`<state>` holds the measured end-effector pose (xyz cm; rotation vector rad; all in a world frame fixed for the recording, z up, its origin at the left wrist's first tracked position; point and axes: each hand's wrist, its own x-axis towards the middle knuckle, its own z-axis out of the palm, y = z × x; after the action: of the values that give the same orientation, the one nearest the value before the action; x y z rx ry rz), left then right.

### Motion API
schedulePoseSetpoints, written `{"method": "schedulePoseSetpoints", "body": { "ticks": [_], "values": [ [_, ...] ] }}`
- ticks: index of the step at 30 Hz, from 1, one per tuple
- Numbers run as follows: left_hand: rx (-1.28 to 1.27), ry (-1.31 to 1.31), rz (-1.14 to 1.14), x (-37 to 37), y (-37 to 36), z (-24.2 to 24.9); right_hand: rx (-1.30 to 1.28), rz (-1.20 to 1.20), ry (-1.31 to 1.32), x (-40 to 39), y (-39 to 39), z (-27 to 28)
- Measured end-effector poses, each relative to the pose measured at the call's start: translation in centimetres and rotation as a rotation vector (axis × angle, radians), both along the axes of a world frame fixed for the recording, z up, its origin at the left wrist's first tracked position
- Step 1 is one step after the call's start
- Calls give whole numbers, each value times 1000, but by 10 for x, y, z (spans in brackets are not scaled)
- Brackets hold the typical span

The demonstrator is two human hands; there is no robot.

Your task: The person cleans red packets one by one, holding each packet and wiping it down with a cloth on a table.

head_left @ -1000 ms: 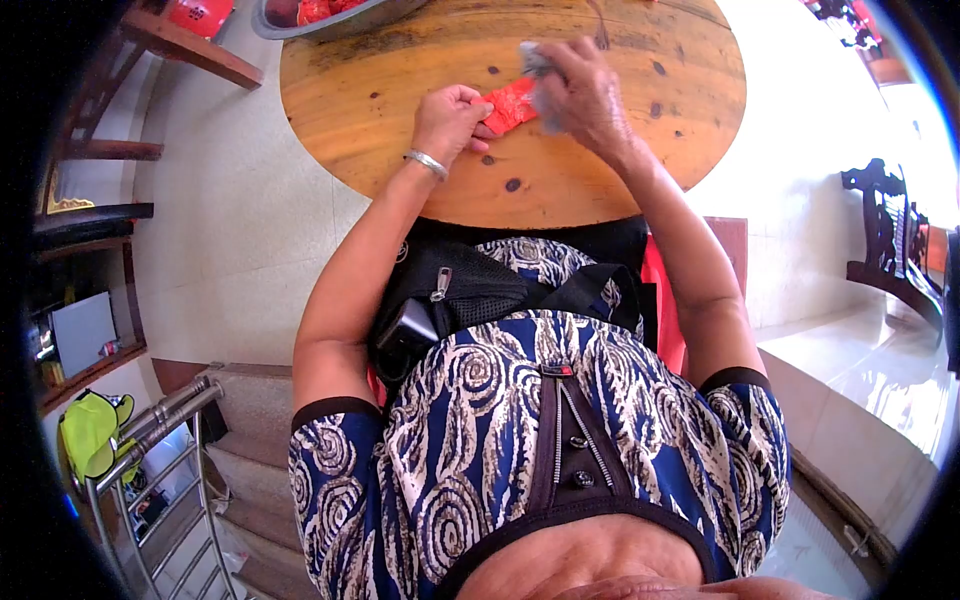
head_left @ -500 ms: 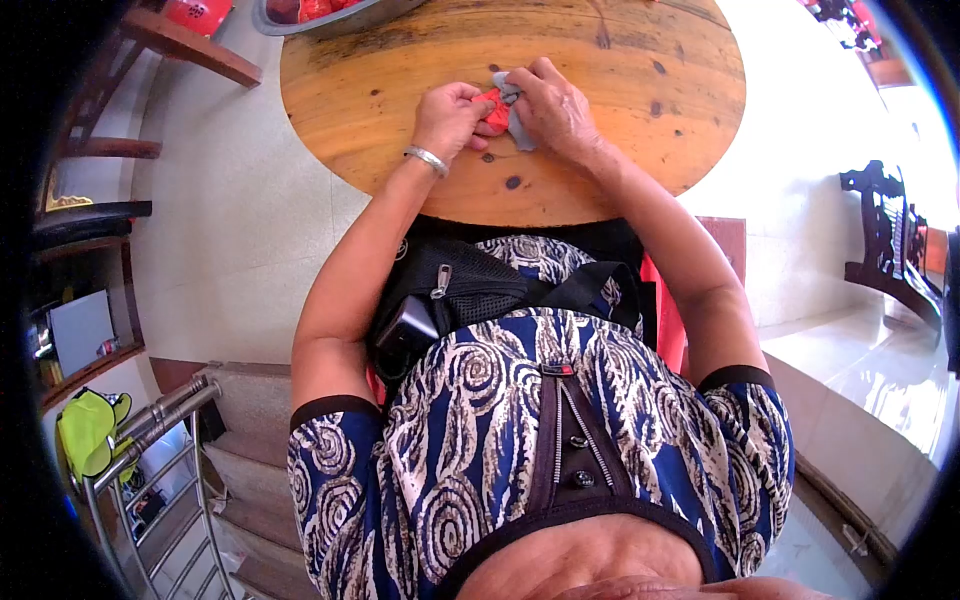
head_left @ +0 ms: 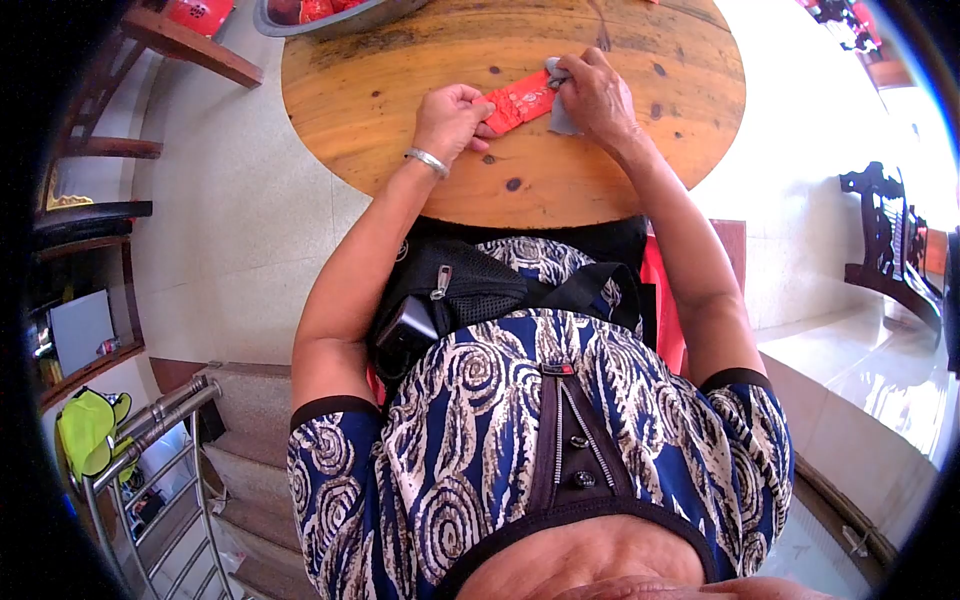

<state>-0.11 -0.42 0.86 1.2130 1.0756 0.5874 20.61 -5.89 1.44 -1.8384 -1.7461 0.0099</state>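
A small red packet [head_left: 521, 104] with a pale printed pattern lies flat over the wooden table [head_left: 400, 165], stretched between my hands. My left hand [head_left: 452, 122] pinches its left end between thumb and fingers; a silver bracelet [head_left: 428, 160] circles that wrist. At the packet's right end, my right hand [head_left: 599, 98] is closed on a grey cloth [head_left: 563, 122] with its fingertips at the packet's edge. Part of the cloth sticks out above the fingers, and another part hangs below them.
A metal basin [head_left: 345, 24] with several red packets in it stands at the table's far left edge. A wooden stool [head_left: 190, 48] is off to the left. Steps [head_left: 255, 470] and a metal railing [head_left: 165, 430] lie at lower left. A dark carved chair [head_left: 890, 240] stands at right.
My right hand with the cloth has slid right and slightly away from my left hand, and much more of the red packet now shows. My left hand has kept its place.
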Motion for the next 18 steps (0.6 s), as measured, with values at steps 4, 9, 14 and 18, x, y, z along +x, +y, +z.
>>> {"method": "schedulePoseSetpoints", "body": {
  "ticks": [4, 9, 14, 18],
  "values": [
    [1, 12, 2, 0, -1, 0, 137, 71, 74, 1, 0, 10],
    [-22, -26, -14, 0, 0, -1, 162, 241, 192, -30, -3, 11],
    [5, 2, -2, 0, 0, 0, 25, 247, 68, -39, -4, -5],
    [0, 15, -3, 1, -1, 1, 21, 143, -45, -33, -3, -6]
  ]
}}
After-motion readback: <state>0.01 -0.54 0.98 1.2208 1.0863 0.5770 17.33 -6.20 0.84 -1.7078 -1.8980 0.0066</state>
